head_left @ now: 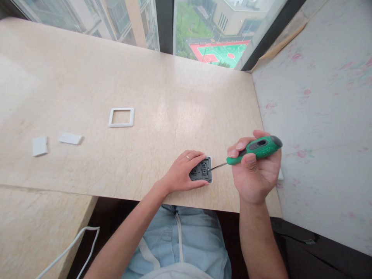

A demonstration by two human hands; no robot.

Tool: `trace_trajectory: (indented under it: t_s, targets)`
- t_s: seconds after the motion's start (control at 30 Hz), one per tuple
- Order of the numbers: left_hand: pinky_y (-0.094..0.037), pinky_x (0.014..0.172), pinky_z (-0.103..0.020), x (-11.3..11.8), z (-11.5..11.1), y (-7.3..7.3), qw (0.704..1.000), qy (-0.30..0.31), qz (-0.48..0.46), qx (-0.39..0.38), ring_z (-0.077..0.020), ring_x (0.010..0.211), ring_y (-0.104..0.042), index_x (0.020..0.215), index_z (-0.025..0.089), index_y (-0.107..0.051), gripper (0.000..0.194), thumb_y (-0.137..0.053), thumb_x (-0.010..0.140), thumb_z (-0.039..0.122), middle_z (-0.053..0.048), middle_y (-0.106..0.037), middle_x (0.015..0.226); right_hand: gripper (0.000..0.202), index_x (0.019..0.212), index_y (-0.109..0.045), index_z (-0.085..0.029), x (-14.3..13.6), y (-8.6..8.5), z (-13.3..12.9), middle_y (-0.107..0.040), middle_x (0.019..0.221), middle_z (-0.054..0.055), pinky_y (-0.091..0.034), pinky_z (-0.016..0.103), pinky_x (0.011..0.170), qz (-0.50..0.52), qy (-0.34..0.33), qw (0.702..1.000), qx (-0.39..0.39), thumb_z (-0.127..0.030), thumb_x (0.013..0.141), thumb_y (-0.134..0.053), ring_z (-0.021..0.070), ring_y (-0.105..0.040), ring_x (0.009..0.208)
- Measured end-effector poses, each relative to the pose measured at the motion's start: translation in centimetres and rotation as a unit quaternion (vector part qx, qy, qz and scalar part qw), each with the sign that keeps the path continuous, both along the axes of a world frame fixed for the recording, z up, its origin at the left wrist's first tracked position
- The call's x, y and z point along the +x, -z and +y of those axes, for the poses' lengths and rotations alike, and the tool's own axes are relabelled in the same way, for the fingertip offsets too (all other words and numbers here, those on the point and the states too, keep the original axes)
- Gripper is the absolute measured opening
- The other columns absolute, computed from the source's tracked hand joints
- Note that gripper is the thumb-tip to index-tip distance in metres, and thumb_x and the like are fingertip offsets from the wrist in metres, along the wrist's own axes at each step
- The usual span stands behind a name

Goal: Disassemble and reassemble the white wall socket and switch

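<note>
A wall switch body (200,172), dark grey inside with a pale edge, lies on the stone sill near its front edge. My left hand (183,170) grips it from the left, thumb along the near side and fingers along the far side. In my right hand (255,170) is a screwdriver (263,147) with a green and black handle, held at a slant. Its metal shaft runs down to the left, and the tip meets the right part of the switch's inner face. Whether the tip sits in a screw or a slot is too small to tell.
On the stone sill (162,89) lie a white rectangular frame (121,126) and two white switch covers (40,146) further left. A small white piece (280,174) shows partly behind my right hand. A floral wall (325,128) bounds the right; a white cable (72,242) hangs lower left.
</note>
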State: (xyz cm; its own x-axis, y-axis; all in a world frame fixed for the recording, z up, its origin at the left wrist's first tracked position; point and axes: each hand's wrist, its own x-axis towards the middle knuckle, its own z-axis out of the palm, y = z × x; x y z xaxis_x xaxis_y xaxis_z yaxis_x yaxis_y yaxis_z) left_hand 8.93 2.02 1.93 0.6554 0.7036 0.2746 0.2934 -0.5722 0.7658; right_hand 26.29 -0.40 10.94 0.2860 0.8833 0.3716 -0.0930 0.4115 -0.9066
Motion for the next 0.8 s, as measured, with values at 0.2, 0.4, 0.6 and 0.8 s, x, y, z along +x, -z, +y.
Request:
trace_trajectory:
  t_s: [0.2,0.4,0.6,0.8]
  targets:
    - [-0.043,0.109,-0.051,-0.01,0.00,-0.01,1.000,0.001,-0.003,0.004,-0.0317,0.126,-0.053,0.140,0.021,-0.050,0.074,-0.075,0.080,0.056,-0.015,-0.058,0.137,0.036,0.113,-0.065,-0.033,0.06,0.03,0.16,-0.061,0.083,-0.003,-0.048,0.029,0.060,0.010,0.014,1.000,-0.002,-0.034,0.080,-0.079,0.0132,-0.055,0.067]
    - [-0.043,0.109,-0.052,-0.07,0.02,0.09,1.000,0.002,-0.004,0.005,-0.0321,0.126,-0.053,0.140,0.021,-0.050,0.073,-0.074,0.080,0.056,-0.015,-0.058,0.137,0.035,0.112,-0.067,-0.032,0.10,-0.29,0.23,-0.062,0.082,-0.003,-0.048,0.029,0.060,0.016,0.017,1.000,0.008,-0.032,0.079,-0.080,0.0125,-0.055,0.066]
    - [-0.043,0.110,-0.052,0.00,-0.01,0.04,1.000,0.000,-0.004,0.006,-0.0317,0.126,-0.053,0.140,0.021,-0.051,0.073,-0.074,0.080,0.057,-0.015,-0.059,0.136,0.035,0.111,-0.067,-0.032,0.10,-0.18,0.25,-0.062,0.082,-0.003,-0.048,0.028,0.061,0.021,0.014,1.000,0.008,-0.031,0.079,-0.081,0.0121,-0.055,0.067]
    - [-0.042,0.110,-0.053,0.02,-0.03,-0.07,1.000,-0.001,-0.002,0.003,-0.0319,0.126,-0.053,0.140,0.023,-0.050,0.073,-0.074,0.080,0.057,-0.015,-0.059,0.136,0.035,0.112,-0.064,-0.032,0.01,0.08,0.14,-0.061,0.082,-0.003,-0.049,0.029,0.060,0.007,0.018,1.000,0.001,-0.033,0.080,-0.079,0.0130,-0.056,0.067]
